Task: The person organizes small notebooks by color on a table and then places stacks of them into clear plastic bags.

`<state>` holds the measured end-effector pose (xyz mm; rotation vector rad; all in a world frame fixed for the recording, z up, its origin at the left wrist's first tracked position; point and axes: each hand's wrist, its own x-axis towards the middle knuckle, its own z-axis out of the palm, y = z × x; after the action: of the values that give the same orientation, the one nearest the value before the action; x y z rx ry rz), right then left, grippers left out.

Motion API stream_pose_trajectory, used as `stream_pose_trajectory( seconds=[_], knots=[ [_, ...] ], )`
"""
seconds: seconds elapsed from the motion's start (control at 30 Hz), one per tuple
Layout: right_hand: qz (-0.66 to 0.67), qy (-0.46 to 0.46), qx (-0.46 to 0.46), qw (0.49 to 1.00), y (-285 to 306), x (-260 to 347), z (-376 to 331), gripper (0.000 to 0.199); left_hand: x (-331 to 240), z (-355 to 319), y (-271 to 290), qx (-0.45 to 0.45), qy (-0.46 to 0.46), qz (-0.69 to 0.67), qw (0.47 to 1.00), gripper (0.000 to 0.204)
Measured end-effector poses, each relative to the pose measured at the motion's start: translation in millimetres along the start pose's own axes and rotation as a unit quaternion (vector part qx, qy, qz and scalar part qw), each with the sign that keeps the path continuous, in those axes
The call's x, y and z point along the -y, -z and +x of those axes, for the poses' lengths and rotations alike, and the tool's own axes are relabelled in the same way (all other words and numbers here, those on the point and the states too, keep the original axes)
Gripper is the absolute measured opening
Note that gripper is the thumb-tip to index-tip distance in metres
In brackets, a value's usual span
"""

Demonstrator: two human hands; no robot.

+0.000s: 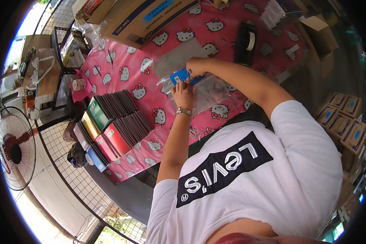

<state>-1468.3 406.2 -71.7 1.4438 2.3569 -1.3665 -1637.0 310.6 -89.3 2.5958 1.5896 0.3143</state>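
Note:
A small blue notebook (177, 77) lies at the middle of the table, with clear plastic bags (209, 95) around and under it. My left hand (183, 93), with a metal watch at the wrist, grips the notebook's near edge with bent fingers. Curled at the notebook's far right side is my right hand (196, 67), its fingers closed against the cover. Whether a layer of plastic sits between these fingers and the cover is hard to make out. More flat clear plastic (179, 57) lies just beyond the hands.
Spiral notebooks in several colours stand in stacks (114, 122) at the left. A large cardboard box (138, 24) takes up the far side of the pink patterned table (126, 87). A black tape dispenser (245, 44) sits at right. Packed cartons (341, 118) and a fan (15, 148) flank the table.

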Motion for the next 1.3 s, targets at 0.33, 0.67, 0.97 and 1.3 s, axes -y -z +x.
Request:
stream_pose_trajectory(
  seconds=[0.33,0.67,0.97,1.3],
  knots=[
    [-0.157,-0.006,-0.141,0.977,23,9,-24,0.039,4,-42,-15,-0.018,0.123,0.115,0.986,0.063],
    [0.124,0.014,0.036,0.991,42,25,-72,0.044,24,-33,41,-0.024,0.020,-0.378,0.925,0.047],
    [0.476,-0.017,0.035,0.879,-30,21,-125,0.046,41,-35,35,0.091,0.174,-0.859,0.472,0.049],
    [0.204,0.144,-0.255,0.934,-47,28,-80,0.027,36,-2,46,0.120,0.164,-0.638,0.742,0.029]
  ],
)
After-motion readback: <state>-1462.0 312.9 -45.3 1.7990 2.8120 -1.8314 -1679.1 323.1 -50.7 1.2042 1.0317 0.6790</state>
